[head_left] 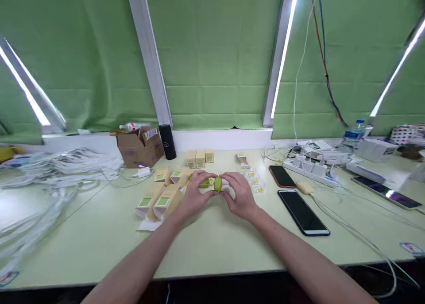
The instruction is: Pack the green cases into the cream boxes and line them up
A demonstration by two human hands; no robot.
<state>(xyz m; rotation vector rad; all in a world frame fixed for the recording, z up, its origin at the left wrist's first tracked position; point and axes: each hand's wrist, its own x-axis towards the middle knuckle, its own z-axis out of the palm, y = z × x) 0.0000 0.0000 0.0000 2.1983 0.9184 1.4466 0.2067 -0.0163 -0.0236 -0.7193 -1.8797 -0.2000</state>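
Above the middle of the table, my left hand (195, 197) and my right hand (241, 197) face each other with thumbs and forefingers closed on a small green piece (218, 184). Something whitish shows at its right side, too small to name. Behind my left fingers lies another green piece (204, 183), partly hidden. Kraft paper boxes with green labels (168, 198) lie by my left forearm. Several clear round plastic pieces with yellow centres (255, 182) sit just beyond my right hand.
Small kraft boxes (199, 158) stand at the back, near a black cylinder (167, 142) and an open cardboard carton (137, 148). White cables (76, 162) pile up at left. Two phones, one black (303, 212) and one reddish-edged (282, 176), lie right, before a power strip (312, 170).
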